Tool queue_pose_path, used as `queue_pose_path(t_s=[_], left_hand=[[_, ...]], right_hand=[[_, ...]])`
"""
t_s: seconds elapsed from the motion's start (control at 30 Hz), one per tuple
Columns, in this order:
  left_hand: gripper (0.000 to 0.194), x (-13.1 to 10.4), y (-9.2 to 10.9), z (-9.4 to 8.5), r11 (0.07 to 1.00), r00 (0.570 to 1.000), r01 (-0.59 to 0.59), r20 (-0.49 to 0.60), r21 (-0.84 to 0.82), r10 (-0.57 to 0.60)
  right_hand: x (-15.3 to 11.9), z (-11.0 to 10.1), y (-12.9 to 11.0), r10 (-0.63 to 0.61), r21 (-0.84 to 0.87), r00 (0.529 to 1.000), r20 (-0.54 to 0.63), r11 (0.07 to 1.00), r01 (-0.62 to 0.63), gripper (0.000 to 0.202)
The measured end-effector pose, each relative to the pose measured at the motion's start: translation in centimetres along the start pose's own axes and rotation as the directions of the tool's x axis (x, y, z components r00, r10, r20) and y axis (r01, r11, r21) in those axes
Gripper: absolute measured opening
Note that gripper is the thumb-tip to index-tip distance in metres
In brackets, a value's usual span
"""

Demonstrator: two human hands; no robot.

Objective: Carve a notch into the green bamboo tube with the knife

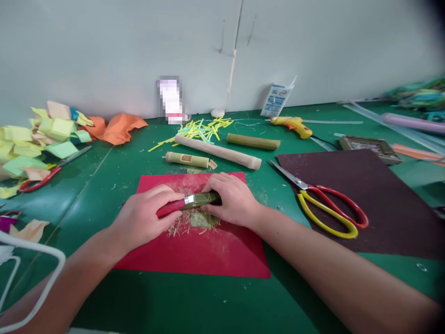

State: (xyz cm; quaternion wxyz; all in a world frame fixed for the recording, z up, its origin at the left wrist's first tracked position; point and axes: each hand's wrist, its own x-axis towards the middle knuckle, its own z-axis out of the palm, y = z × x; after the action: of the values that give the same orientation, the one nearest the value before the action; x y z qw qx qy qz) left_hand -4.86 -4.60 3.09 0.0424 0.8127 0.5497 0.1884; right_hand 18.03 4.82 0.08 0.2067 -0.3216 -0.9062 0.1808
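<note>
My left hand (144, 213) is closed round the red handle of a carving tool (170, 208) with a silver collar. The tool's tip is hidden against a short green bamboo piece (200, 199), which my right hand (232, 199) grips at its right end. Both hands are just above a red sheet (229, 250) strewn with pale shavings (179, 227). A small greenish square (201, 220) lies under the bamboo. Beyond the sheet rests a pale bamboo tube (194, 160) with a rectangular opening cut in its side.
A long wooden rod (219, 152) and another bamboo length (253, 142) lie behind. Large red-and-yellow scissors (330, 211) rest on a dark sheet (392, 208) at right. Further back is a yellow glue gun (292, 126). Folded papers (55, 130) and red-handled scissors (45, 178) are left.
</note>
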Motion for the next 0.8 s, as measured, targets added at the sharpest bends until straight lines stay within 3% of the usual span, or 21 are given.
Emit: queue_pose_path(t_s=[0.33,0.8], left_hand=[[0.042,-0.3,-1.5,1.5,0.989,0.996,-0.082,0.041,0.124,0.077],[0.043,0.6,0.3,1.3,0.980,0.996,-0.087,0.051,0.177,0.079]], right_hand=[[0.1,0.1,0.0,0.004,-0.019,1.000,-0.008,1.000,-0.004,0.026],[-0.1,0.3,0.3,-0.113,0.063,0.992,-0.049,0.991,0.116,0.023]])
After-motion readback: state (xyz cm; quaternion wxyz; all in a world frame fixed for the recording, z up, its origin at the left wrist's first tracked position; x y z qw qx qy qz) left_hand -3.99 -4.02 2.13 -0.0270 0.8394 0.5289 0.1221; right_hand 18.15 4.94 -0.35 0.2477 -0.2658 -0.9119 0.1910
